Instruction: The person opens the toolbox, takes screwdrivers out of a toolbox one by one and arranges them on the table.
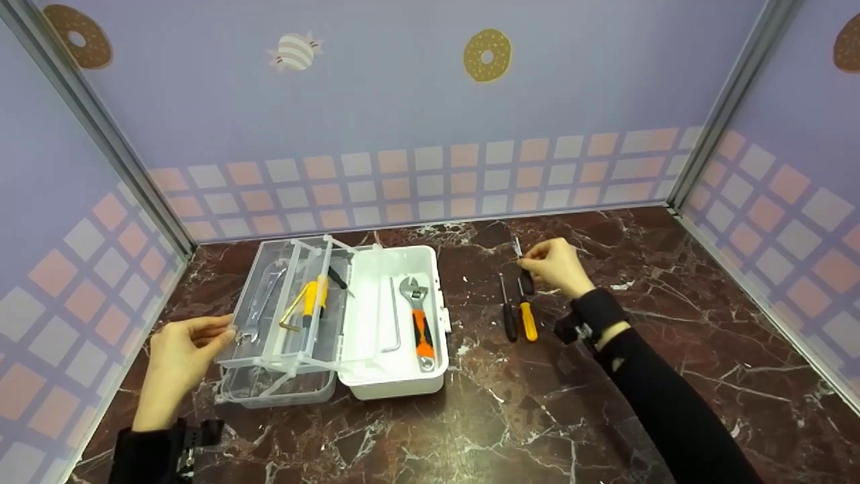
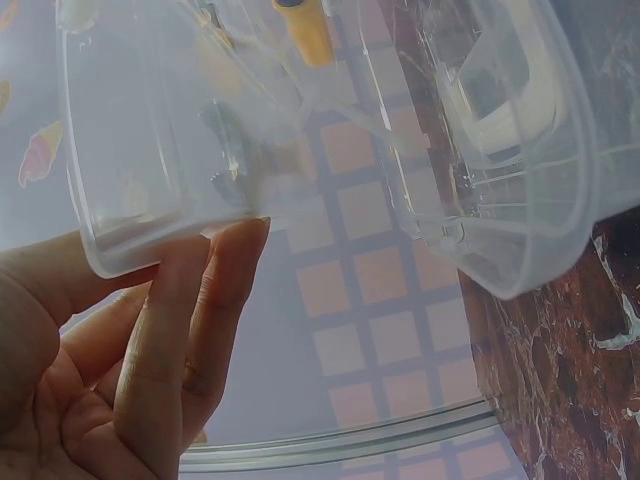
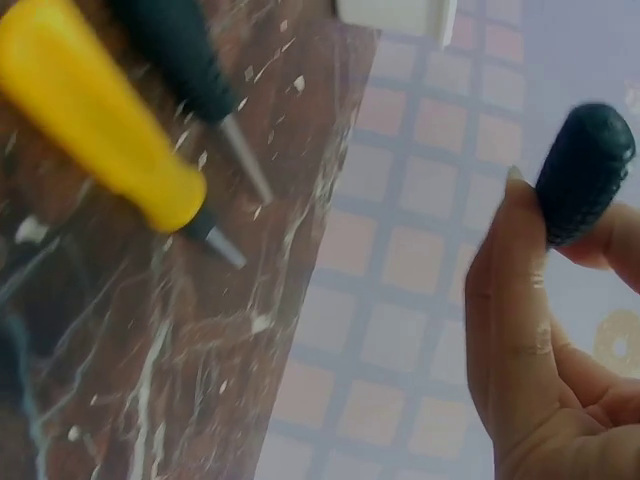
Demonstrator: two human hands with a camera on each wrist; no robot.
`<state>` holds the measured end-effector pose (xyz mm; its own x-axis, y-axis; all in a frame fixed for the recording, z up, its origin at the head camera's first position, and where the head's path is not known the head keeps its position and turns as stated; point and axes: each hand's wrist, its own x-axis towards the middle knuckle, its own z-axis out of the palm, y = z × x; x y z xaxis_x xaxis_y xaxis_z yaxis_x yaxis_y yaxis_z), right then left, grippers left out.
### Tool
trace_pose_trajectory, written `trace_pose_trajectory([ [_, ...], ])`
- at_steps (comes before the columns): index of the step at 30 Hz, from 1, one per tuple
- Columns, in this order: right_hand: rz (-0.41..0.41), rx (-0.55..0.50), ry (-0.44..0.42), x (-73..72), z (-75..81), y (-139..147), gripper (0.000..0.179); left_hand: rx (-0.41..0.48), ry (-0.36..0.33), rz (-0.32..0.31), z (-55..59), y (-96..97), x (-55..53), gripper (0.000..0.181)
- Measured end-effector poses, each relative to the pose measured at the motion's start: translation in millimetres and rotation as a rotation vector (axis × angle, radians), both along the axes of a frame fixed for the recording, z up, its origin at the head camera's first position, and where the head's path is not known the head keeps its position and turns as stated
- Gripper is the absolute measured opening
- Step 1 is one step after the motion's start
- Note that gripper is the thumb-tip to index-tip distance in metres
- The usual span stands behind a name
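My left hand [image 1: 178, 363] pinches the near left edge of a clear plastic tray [image 2: 130, 190], part of an opened toolbox with a white base [image 1: 363, 296]. In that tray are a combination wrench [image 1: 262, 299], a gold hex key [image 1: 291, 316], a yellow-handled tool [image 1: 314, 299] and a small black-handled one. My right hand [image 1: 554, 265] grips a tool with a ridged black handle [image 3: 585, 175]; a metal part shows past the fingers in the head view. Below that hand lie a yellow screwdriver [image 1: 529, 321] and a black screwdriver [image 1: 509, 321].
In the white base lie a long hex key [image 1: 395, 316] and an orange-and-black adjustable wrench [image 1: 420, 323]. The clear lid [image 1: 269, 396] sits under the raised tray. Patterned wall panels [image 1: 416, 101] enclose the marbled tabletop [image 1: 470, 430] at back and sides.
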<state>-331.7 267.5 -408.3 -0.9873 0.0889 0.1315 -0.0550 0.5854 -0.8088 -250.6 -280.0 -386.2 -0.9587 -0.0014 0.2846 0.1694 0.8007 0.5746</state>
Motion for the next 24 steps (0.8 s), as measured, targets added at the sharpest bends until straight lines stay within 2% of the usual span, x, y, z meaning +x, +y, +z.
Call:
trace_pose_trajectory([
  [9,0.044,0.109,-0.124,5.5,-14.2,21.4,0.019,0.003,-0.01,0.01,0.8,0.9,0.0,0.031],
  [14,0.077,0.181,-0.158,7.7,-24.8,27.8,0.018,0.006,-0.006,0.007,-0.1,0.5,0.4,0.031],
  [24,0.08,0.209,-0.217,8.3,-43.9,31.0,0.017,0.013,0.029,-0.006,-1.1,-0.8,0.3,0.029],
])
